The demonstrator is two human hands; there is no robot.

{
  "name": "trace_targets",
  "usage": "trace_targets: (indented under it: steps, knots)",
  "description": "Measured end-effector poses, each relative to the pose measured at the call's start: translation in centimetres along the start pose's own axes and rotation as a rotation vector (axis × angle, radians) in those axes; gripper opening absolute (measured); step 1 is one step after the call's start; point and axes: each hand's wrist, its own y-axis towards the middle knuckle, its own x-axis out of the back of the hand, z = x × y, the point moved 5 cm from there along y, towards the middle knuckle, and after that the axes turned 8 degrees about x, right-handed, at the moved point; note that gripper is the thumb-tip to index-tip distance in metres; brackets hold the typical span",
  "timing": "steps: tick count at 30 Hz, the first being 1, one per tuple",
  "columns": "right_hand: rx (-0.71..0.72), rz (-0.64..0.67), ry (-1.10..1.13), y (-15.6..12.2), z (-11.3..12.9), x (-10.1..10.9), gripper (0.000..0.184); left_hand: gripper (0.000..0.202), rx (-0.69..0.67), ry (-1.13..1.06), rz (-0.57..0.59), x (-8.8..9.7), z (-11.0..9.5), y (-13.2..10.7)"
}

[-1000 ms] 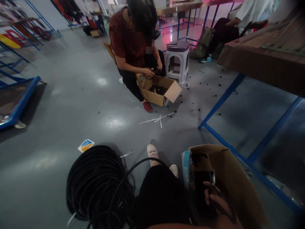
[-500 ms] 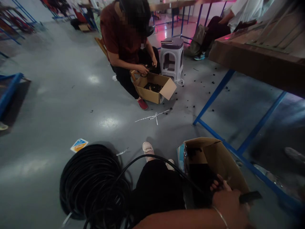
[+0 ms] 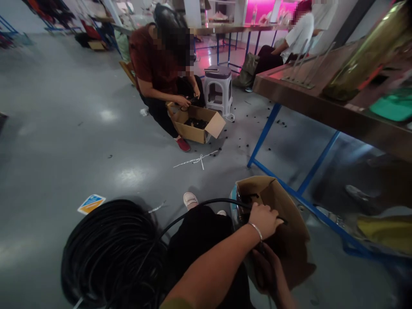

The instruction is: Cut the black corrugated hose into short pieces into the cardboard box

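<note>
My left hand point(image 3: 265, 219), a thin bracelet on its wrist, is closed round a black cable point(image 3: 206, 204) at the mouth of an open cardboard box point(image 3: 283, 201). The cable arcs back over my black-trousered knee point(image 3: 199, 236) to a big coil of the same cable point(image 3: 112, 253) lying on the floor at lower left. My right hand point(image 3: 268, 270) sits just below the left, low against the box's near side. It is dark, and its fingers and anything in them cannot be made out.
A crouching person point(image 3: 157, 73) works over a second cardboard box point(image 3: 196, 126) beside a plastic stool point(image 3: 219, 88). A brown table on blue legs point(image 3: 309, 103) runs along the right, with another person point(image 3: 289, 38) seated behind. Black bits, a white tie point(image 3: 196, 161) and a sticker point(image 3: 91, 203) lie on the grey floor.
The view swung up and right. My left arm came across and now grips the cable at the box's mouth. My right hand, seen inside the box a second ago, is lower.
</note>
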Motion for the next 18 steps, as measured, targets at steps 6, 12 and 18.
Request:
trace_targets:
  steps: [6,12,18]
  knots:
    - [-0.072,-0.150,-0.033,-1.3,0.0,2.0,0.048,0.048,0.133,-0.014,0.024,0.4,1.6,-1.3]
    - [0.160,-0.286,-0.224,0.3,2.7,4.5,0.045,0.056,0.228,-0.132,0.186,-1.9,1.3,-3.4]
    - [0.263,-0.172,-0.284,2.5,5.9,2.8,0.042,0.031,0.296,-0.166,0.176,-1.7,1.8,-3.0]
